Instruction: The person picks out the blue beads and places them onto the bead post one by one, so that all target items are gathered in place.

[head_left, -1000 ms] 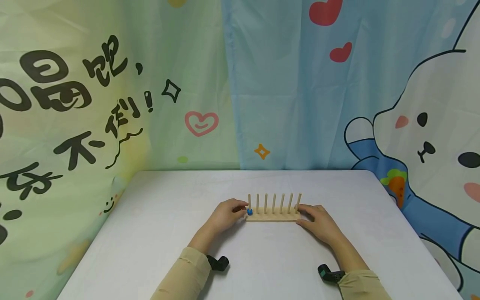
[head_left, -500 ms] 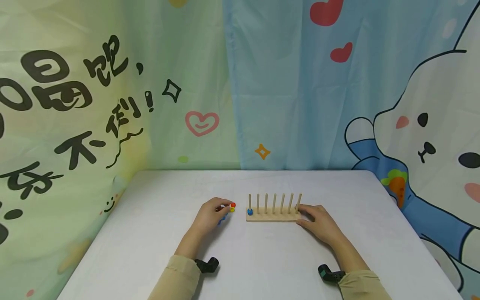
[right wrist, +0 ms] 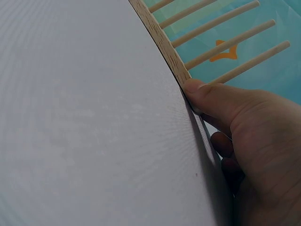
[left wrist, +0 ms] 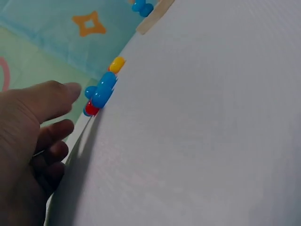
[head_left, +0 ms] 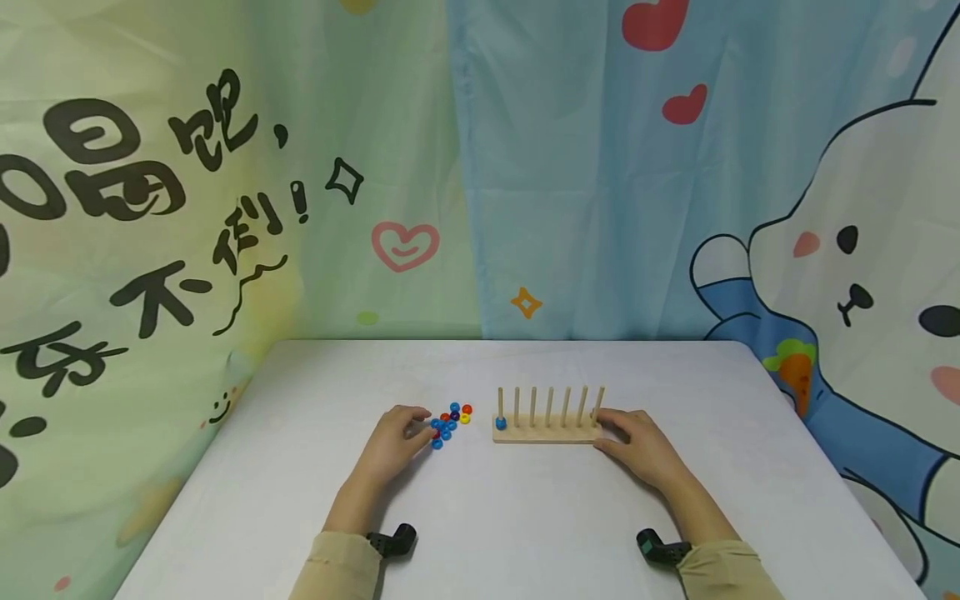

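Observation:
A wooden peg rack [head_left: 546,434] with several upright pegs stands mid-table; a blue bead [head_left: 500,423] sits at the foot of its leftmost peg. Left of it lies a small pile of beads [head_left: 450,423], mostly blue with red and yellow ones. My left hand [head_left: 420,427] rests on the table just left of the pile. In the left wrist view its thumb tip [left wrist: 69,90] is close beside a blue bead [left wrist: 103,89], its fingers loosely curled and holding nothing. My right hand [head_left: 604,429] grips the rack's right end; the thumb [right wrist: 202,92] presses the base [right wrist: 162,40].
The white table [head_left: 525,517] carries only the rack and beads. Cartoon-printed curtains [head_left: 465,167] hang close behind its far edge and along the left side. A black wrist camera mount sits on each forearm [head_left: 393,540] [head_left: 660,548].
My left hand has drawn back to the left from the rack's leftmost peg, uncovering the bead pile beside it. The right hand and the rack have not moved.

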The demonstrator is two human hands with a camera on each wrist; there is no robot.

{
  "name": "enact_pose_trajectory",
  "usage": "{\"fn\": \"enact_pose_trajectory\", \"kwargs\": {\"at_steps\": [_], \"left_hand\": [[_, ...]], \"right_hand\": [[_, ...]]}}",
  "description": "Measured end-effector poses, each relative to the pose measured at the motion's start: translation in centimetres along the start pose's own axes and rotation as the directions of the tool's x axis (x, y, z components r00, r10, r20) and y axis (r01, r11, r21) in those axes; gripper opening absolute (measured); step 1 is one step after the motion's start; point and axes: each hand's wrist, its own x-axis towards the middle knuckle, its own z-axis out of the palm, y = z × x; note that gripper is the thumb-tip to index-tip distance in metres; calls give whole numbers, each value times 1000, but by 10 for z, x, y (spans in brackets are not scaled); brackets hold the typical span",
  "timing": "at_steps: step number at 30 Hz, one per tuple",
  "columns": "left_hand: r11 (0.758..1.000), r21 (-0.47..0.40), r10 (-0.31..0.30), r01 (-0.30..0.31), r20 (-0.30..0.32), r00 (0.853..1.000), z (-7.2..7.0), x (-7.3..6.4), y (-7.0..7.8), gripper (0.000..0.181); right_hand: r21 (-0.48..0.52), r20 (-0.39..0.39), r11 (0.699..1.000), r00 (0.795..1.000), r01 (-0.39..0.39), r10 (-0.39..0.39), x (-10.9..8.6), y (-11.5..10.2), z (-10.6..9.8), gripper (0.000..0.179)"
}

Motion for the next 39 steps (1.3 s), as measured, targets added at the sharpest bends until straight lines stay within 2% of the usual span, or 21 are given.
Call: {"fn": "enact_pose_trajectory", "kwargs": {"at_steps": [7,14,18,24,39], "left_hand": [[998,54,21,-18,-47,999,2,4,-6,28],[991,126,45,-43,-15,999,5,13,-7,25],[989,137,63,-61,-7,998,5,16,-7,23],[990,133,44,-45,8,999,5,16,-5,23],[983,181,27,-20,-37,999,9,12,-4,20]], "right_hand": [[-4,-1,1000,1000,-13,13,1,-2,-2,51],[-3,-1,1000,1000,-17,17,1,-3,-5,50],[3,-2,1000,1000,-19,19,1,-3,-5,51],[3,4,1000,1000,-24,24,1,-2,-3,52],[16,10,1000,1000,-17,17,-1,-2,-2,51]]}}
